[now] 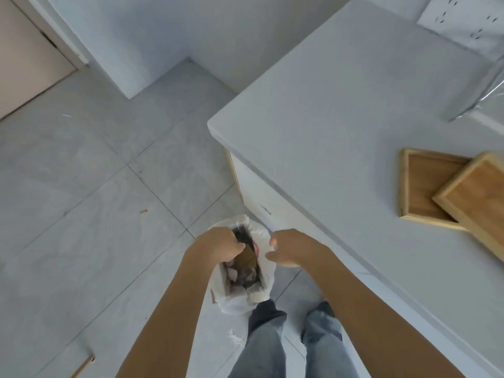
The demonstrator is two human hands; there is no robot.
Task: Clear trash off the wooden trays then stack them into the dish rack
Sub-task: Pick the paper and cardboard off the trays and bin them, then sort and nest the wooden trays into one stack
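A trash bin lined with a white plastic bag [240,301] stands on the floor by my feet, with paper and cardboard scraps [246,261] inside. My left hand [218,245] is closed at the bin's left rim, over the trash. My right hand [289,248] hovers at the bin's right edge, fingers curled and apart, with nothing in it. Two wooden trays lie on the white counter at the right: one flat [422,186], the other [474,195] resting slanted across it. No trash shows on them.
The white counter [341,110] fills the right side, its edge just right of the bin. A clear plastic sheet [480,99] and a wall socket panel [463,20] are at the far right. Grey tiled floor [95,173] with small crumbs lies to the left.
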